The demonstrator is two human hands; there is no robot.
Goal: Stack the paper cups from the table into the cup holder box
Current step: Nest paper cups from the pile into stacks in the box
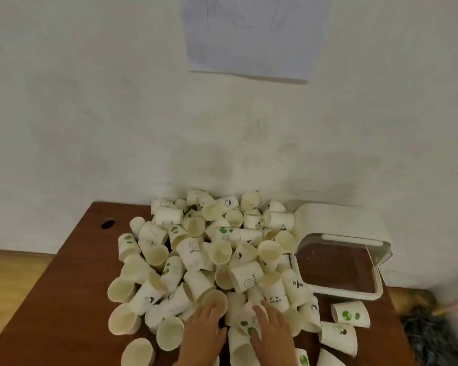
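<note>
Several white paper cups (217,249), some with green or black prints, lie jumbled in a big pile on the brown table (72,299). The cup holder box (347,293), white with a clear hinged lid (354,241) standing open, sits at the pile's right side and holds no cups that I can see. My left hand (204,331) rests palm down at the near edge of the pile, its fingers touching the rim of a tipped cup (216,297). My right hand (271,331) lies flat beside it, with its thumb on a green-printed cup (242,322).
A cable hole (108,224) is in the table's far left. A white wall stands right behind the table with a paper sheet (254,35) on it. Loose cups (351,314) lie near the box's front. A dark bundle (428,336) sits off the table's right edge.
</note>
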